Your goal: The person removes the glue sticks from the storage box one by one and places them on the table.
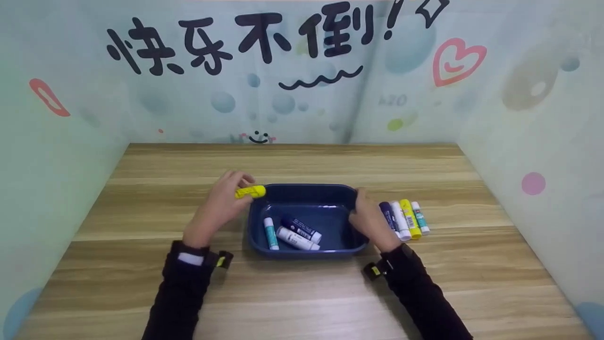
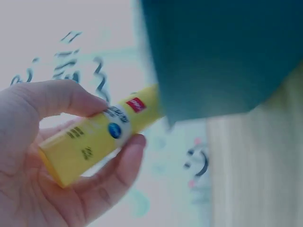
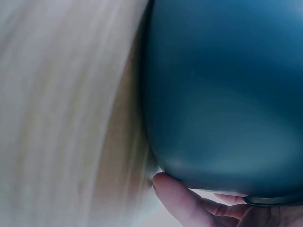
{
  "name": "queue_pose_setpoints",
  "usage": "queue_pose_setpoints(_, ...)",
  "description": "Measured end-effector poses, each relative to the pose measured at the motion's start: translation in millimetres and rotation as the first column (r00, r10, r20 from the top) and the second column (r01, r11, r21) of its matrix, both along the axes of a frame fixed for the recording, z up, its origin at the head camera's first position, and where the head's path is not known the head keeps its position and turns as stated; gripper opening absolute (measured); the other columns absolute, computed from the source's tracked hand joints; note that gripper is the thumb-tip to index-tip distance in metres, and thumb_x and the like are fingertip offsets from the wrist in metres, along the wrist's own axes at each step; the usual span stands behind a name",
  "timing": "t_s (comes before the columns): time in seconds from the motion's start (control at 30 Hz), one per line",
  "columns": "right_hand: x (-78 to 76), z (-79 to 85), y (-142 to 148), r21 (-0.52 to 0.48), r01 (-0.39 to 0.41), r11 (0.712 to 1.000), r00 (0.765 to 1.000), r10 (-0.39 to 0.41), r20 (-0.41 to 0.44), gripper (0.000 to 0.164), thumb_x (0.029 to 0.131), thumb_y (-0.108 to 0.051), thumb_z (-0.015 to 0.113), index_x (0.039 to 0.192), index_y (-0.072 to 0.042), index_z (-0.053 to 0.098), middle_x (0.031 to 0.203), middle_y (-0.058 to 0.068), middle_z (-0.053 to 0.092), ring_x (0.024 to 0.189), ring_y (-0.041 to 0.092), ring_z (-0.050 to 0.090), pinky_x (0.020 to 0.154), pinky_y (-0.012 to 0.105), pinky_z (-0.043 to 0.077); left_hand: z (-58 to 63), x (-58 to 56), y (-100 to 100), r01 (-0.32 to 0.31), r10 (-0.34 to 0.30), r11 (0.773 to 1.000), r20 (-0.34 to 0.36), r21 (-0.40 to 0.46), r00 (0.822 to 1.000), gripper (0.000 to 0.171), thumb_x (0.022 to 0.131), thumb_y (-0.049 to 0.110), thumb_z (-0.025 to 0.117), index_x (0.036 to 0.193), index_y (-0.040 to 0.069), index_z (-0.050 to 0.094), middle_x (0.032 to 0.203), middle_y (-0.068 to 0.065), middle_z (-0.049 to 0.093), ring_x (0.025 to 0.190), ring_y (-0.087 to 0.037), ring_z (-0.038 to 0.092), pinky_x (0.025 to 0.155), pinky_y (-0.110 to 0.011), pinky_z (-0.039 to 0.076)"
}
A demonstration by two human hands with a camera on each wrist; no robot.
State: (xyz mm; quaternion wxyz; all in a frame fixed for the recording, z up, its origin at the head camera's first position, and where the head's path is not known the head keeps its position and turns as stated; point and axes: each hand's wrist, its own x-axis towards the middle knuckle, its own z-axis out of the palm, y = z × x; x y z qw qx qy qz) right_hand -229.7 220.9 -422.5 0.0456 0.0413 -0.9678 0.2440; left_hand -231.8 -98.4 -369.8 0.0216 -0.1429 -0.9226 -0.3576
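A yellow glue stick (image 2: 102, 135) is pinched between the thumb and fingers of my left hand (image 1: 222, 205), its far end over the left rim of a dark blue basin (image 1: 306, 254). My right hand (image 1: 370, 216) grips the basin's right wall, with fingers on the outside in the right wrist view. Inside the basin lie a small teal-and-white glue stick (image 1: 271, 233), a dark navy glue stick (image 1: 301, 229) and a white glue stick (image 1: 297, 239), all toward its left half.
Right of the basin, several glue sticks lie side by side on the wooden table (image 1: 306, 302): navy (image 1: 388, 215), white (image 1: 401, 222), yellow (image 1: 410, 219) and a small teal one (image 1: 421, 218). A printed backdrop (image 1: 306, 113) stands behind the table's far edge.
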Motion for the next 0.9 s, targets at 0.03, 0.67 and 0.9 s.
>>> queue_pose_setpoints(0.03,0.0,-0.1,0,0.006,0.0,1.0,1.0,0.0,-0.006,0.055,0.077,0.001,0.05,0.128,0.01,0.033,0.099,0.033,0.058,0.084,0.042,0.06,0.072,0.05,0.05,1.2,-0.5,-5,-0.018,0.018,1.0,0.019,0.0,1.0,0.033,0.084,0.009,0.06,0.116,0.005,0.054,0.118,-0.015,0.052,0.109,-0.03,0.051,0.093,-0.045,0.044)
queue_pose_setpoints(0.67,0.2,0.0,-1,0.006,0.002,1.0,1.0,-0.002,-0.026,0.054,0.076,0.002,0.05,0.126,0.012,0.035,0.098,0.034,0.058,0.085,0.044,0.059,0.073,0.052,0.048,-24.4,-6.1,-44,-0.122,0.183,0.981,0.502,-0.153,0.845,0.029,0.077,0.004,0.061,0.104,-0.002,0.052,0.102,-0.018,0.055,0.083,-0.024,0.054,0.065,-0.03,0.048)
queue_pose_setpoints(0.9,-0.3,-0.8,-1,0.003,0.0,1.0,0.999,0.0,-0.032,0.052,0.076,0.001,0.05,0.125,0.01,0.035,0.092,0.032,0.058,0.079,0.042,0.059,0.068,0.05,0.049,-21.9,0.3,-54,-0.187,0.173,0.982,0.603,-0.04,0.779,0.031,0.083,0.005,0.058,0.108,-0.007,0.046,0.096,-0.014,0.05,0.077,-0.021,0.053,0.065,-0.028,0.05)
